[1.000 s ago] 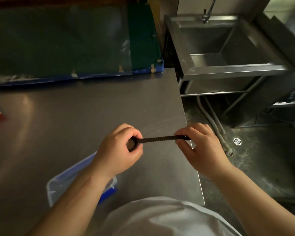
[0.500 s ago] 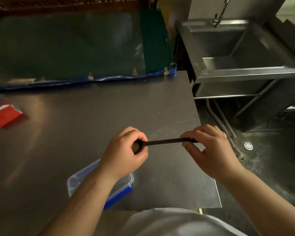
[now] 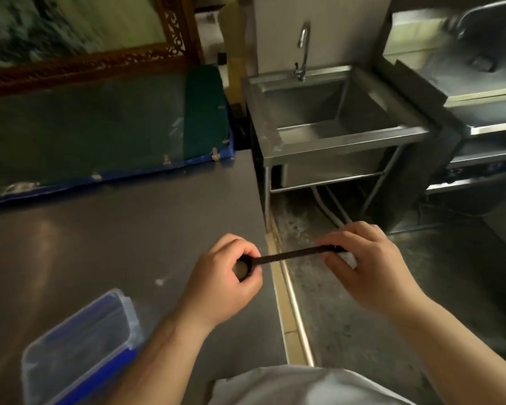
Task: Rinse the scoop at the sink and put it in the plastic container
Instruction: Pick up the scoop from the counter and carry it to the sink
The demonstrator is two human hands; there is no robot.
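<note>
A black scoop with a long ribbed handle is held level between both hands, over the right edge of the steel table. My left hand is closed around its round bowl end. My right hand pinches the handle's far end, out past the table edge above the floor. The clear plastic container with blue trim lies on the table at the lower left, beside my left forearm. The steel sink with its tap stands ahead on the right.
The steel table fills the left side; its right edge runs down the middle. A green board with blue trim leans at the table's back. A gap of wet floor lies between table and sink. More steel units stand at far right.
The view has lifted and swung right, bringing the sink and tap into fuller view. Both hands keep the same hold on the scoop and now sit across the table's right edge.
</note>
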